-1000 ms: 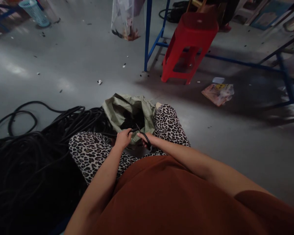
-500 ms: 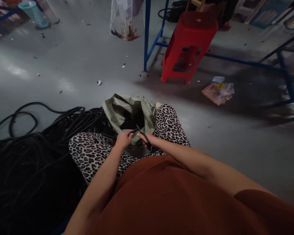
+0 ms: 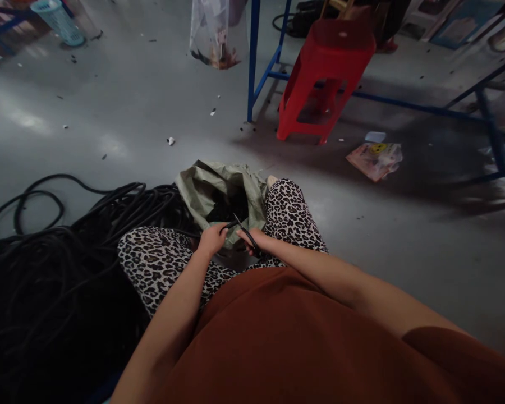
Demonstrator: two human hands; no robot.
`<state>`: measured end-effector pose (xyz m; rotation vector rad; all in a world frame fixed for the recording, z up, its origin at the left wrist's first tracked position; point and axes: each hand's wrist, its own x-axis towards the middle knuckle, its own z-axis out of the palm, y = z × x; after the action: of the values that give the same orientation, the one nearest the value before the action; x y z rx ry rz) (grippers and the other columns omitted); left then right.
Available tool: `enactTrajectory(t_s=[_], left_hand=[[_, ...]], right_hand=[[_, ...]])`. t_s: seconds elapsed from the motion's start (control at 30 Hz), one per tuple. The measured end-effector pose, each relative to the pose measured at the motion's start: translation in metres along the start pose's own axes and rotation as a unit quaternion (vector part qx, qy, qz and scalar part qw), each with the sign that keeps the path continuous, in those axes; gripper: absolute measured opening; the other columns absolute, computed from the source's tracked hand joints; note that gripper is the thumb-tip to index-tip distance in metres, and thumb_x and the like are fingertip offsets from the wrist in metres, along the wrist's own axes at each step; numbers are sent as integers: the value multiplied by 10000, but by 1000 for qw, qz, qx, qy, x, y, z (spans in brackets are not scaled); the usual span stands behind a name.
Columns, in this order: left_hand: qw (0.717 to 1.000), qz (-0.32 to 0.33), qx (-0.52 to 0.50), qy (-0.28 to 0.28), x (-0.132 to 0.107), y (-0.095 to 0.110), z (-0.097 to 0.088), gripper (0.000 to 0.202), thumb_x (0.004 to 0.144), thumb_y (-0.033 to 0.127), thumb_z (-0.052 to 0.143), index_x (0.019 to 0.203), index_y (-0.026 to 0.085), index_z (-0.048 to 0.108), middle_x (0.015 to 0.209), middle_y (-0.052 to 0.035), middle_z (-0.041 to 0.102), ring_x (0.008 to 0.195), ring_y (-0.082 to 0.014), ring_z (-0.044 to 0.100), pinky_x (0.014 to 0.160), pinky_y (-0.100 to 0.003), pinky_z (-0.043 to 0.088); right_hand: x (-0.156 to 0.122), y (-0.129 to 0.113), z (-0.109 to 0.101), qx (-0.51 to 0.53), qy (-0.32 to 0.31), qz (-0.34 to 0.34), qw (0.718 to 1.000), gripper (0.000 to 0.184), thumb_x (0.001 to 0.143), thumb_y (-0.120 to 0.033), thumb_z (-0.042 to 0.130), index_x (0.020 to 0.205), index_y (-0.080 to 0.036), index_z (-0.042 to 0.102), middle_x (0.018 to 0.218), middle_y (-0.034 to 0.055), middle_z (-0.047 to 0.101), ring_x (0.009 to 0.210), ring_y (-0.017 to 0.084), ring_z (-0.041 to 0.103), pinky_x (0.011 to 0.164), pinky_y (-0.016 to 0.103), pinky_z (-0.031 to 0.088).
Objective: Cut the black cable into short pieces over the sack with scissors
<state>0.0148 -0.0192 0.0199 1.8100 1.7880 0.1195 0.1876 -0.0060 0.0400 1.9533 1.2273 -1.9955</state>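
My left hand (image 3: 212, 239) is closed round a black rubber cord (image 3: 230, 225), whose end sticks out toward the right. In my right hand (image 3: 252, 240) is a pair of black-handled scissors (image 3: 249, 238), its fingers wrapped in the handles. The blades meet the cord just beyond my left fingers. Under both hands gapes a greenish woven sack (image 3: 192, 193), held between my knees, with dark pieces (image 3: 227, 209) inside. They are too dim to make out singly.
A large heap of black cord (image 3: 122, 213) lies at my left. Ahead stand a red plastic stool (image 3: 340, 47) and a blue metal frame (image 3: 251, 73). A printed plastic bag (image 3: 376, 161) lies on the floor to the right; a light-blue basket (image 3: 59, 22) is far left.
The scissors' handles have come closer together in my right hand. My left hand and the sack stay where they were.
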Motion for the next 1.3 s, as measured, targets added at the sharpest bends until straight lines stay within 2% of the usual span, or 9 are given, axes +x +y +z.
enactTrajectory(t_s=[0.13, 0.27, 0.6, 0.9, 1.2, 1.3], left_hand=[[1000, -2, 1, 3, 0, 0, -1, 348, 876, 298, 444, 1164, 222, 623, 1141, -57, 667, 1050, -198, 606, 921, -292, 454], [1000, -7, 3, 8, 0, 1, -1, 357, 878, 305, 435, 1166, 204, 620, 1146, -68, 664, 1056, -210, 604, 920, -301, 454], [1000, -21, 14, 5, 0, 3, -3, 358, 881, 323, 431, 1164, 216, 622, 1143, -62, 666, 1049, -211, 607, 904, -301, 460], [999, -28, 19, 12, -1, 3, -4, 354, 879, 322, 436, 1160, 224, 626, 1123, -62, 673, 1027, -212, 614, 886, -300, 464], [999, -38, 19, 16, -1, 4, -6, 349, 871, 316, 446, 1159, 230, 624, 1100, -60, 681, 1005, -202, 621, 871, -285, 465], [999, -40, 27, 16, 0, 4, -6, 350, 874, 325, 440, 1160, 238, 621, 1094, -55, 683, 996, -196, 623, 864, -279, 466]], right_hand=[[6, 0, 0, -5, 15, 11, 1000, 348, 823, -436, 577, 672, -128, 522, 412, -6, 478, 343, 107, 484, 350, 174, 399], [6, 0, 1, -1, 31, -3, 1000, 243, 810, -336, 557, 679, -133, 528, 430, -9, 470, 330, 110, 460, 347, 197, 391], [4, 1, -1, -27, 26, -24, 999, 240, 826, -320, 503, 663, -146, 524, 436, 5, 457, 327, 142, 469, 320, 223, 353], [4, 1, -2, -31, 23, -9, 999, 227, 825, -307, 523, 681, -133, 549, 419, 1, 444, 336, 129, 457, 326, 204, 352], [6, 3, -3, 6, 48, -28, 998, 210, 804, -269, 535, 641, -137, 527, 432, -7, 456, 313, 108, 441, 329, 200, 359], [3, 1, -4, 7, 39, -19, 999, 234, 810, -291, 549, 636, -137, 524, 436, -8, 466, 318, 105, 449, 321, 192, 350]])
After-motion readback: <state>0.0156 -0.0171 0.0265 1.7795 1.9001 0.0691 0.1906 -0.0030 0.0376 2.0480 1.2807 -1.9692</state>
